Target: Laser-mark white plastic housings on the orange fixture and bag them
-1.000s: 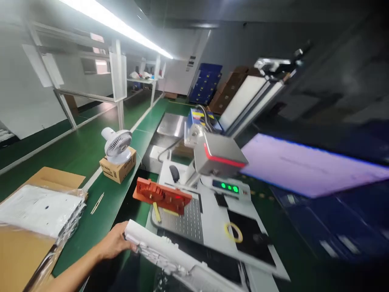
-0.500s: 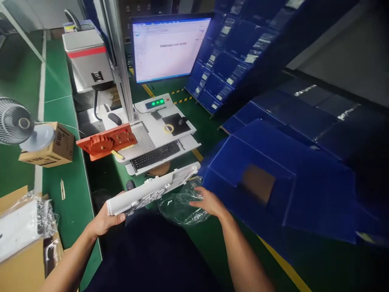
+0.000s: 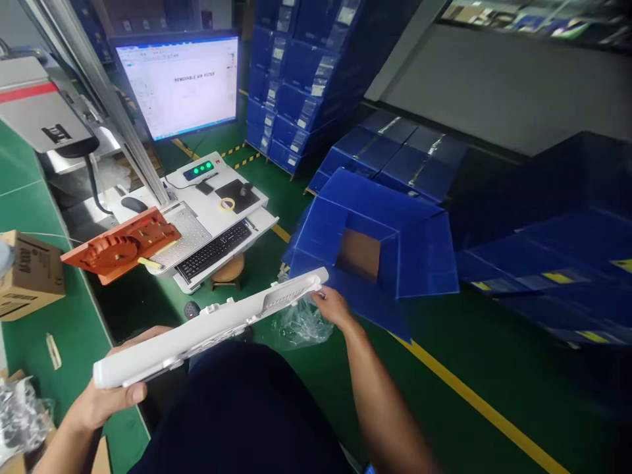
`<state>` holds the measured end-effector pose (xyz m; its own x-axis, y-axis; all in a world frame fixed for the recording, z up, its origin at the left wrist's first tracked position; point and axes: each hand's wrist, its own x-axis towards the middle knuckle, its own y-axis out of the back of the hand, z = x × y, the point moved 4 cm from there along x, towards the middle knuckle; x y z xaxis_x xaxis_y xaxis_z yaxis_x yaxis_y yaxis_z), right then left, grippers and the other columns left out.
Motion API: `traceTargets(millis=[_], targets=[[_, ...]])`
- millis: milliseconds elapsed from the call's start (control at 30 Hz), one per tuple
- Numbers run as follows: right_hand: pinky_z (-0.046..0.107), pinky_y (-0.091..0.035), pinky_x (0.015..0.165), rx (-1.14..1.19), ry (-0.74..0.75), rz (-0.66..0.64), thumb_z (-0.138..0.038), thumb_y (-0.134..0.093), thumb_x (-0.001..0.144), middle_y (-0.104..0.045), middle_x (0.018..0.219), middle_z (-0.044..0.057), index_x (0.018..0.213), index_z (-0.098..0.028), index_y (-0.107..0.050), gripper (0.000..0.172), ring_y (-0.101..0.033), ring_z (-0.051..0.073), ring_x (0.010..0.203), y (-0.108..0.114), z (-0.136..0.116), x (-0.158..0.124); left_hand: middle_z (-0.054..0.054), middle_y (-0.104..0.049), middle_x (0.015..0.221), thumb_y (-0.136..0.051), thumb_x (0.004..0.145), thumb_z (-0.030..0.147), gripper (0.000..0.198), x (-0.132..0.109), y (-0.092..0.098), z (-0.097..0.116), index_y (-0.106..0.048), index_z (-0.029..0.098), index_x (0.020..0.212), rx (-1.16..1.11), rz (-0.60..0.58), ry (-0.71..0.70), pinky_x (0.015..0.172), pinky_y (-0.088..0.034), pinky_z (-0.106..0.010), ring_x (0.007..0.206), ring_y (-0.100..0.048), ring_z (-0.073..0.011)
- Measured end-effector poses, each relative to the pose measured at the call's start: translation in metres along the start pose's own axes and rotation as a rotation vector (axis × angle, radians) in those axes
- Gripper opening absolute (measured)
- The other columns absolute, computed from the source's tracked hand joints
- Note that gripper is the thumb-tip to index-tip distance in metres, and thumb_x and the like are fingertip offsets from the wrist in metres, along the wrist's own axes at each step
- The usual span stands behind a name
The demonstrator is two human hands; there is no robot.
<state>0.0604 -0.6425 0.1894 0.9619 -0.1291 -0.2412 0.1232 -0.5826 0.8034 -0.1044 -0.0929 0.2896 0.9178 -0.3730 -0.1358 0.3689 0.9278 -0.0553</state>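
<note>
My left hand (image 3: 111, 401) grips the near end of a long white moulded plastic part (image 3: 207, 334), which runs across in front of me. My right hand (image 3: 333, 308) holds its far end, where a slotted grille section shows. Below my right hand, a crumpled transparent plastic bag (image 3: 301, 324) lies against a blue corrugated plastic bin (image 3: 360, 276). Part of the white piece's underside is hidden from this angle.
Ahead stands a laser marking station with a perforated table (image 3: 180, 227), orange-red fixture (image 3: 121, 243), keyboard (image 3: 212, 250) and monitor (image 3: 178, 85) reading "REMOVABLE AIR FILTER". Stacked blue crates (image 3: 301, 79) stand behind. A green workbench (image 3: 34, 197) runs along the left.
My view has turned right. My right hand has moved from above the bag to the far end of the white part, and the part now lies more level across my body.
</note>
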Motion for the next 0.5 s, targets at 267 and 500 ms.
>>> traceTargets(millis=[267, 500], targets=[[0.037, -0.056, 0.084, 0.378, 0.107, 0.142, -0.047, -0.064, 0.089, -0.085, 0.104, 0.01, 0.107, -0.021, -0.083, 0.037, -0.076, 0.028, 0.097, 0.025, -0.031, 0.024, -0.021, -0.072, 0.151, -0.088, 0.085, 0.065, 0.089, 0.005, -0.015, 0.013, -0.067, 0.018, 0.158, 0.02, 0.04, -0.037, 0.106, -0.065, -0.044, 0.124, -0.075, -0.0411], [0.036, -0.054, 0.086, 0.604, 0.073, 0.495, -0.082, -0.059, 0.089, -0.08, 0.101, 0.008, 0.111, -0.021, -0.077, 0.067, -0.069, 0.025, 0.092, 0.035, -0.072, 0.052, -0.021, -0.073, 0.15, -0.088, 0.086, 0.058, 0.086, 0.007, -0.012, 0.006, -0.066, 0.019, 0.159, 0.036, 0.121, -0.049, 0.111, -0.062, -0.05, 0.126, -0.075, -0.042]])
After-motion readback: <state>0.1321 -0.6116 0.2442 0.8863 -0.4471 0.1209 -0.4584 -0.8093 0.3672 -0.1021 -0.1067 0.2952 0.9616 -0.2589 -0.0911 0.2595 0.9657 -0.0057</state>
